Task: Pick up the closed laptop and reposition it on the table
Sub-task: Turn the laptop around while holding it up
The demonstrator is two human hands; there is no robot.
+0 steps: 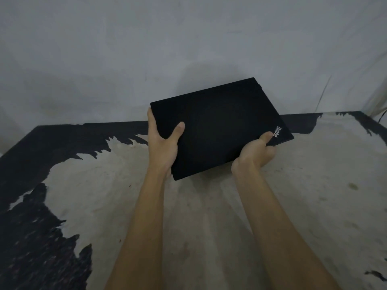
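A closed black laptop with a small logo near its right corner is held in the air above the table, tilted with its far edge raised toward the wall. My left hand grips its left edge, thumb on the lid and fingers underneath. My right hand holds the near right corner, thumb pressed on top by the logo. Both forearms reach in from the bottom of the view.
The table top is worn, pale in the middle with black coating left along the left side and far edge. A grey wall stands right behind the table. A thin cable hangs at the far right.
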